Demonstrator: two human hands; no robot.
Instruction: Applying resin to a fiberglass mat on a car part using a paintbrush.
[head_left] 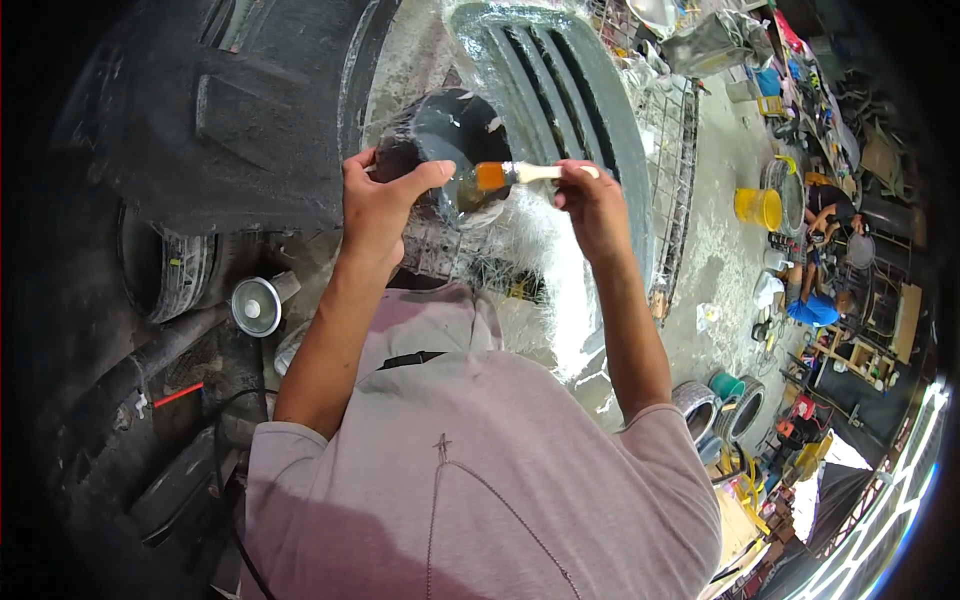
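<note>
My left hand grips the rim of a black bucket, thumb over the edge and fingers on the outside. The bucket is tilted toward me, with whitish smears and some brownish wet matter low inside. My right hand pinches the pale handle of a paintbrush. Its orange-brown bristles point left, over the bucket's right side. Beyond the brush lies a grey-green slatted panel with a glossy surface. White stringy fibres hang below the brush, between the bucket and my right forearm.
A large dark moulded panel fills the upper left, above a tyre. A round lamp stands by my left forearm. Wire mesh edges the slatted panel. A yellow bucket and a seated person in blue are off right.
</note>
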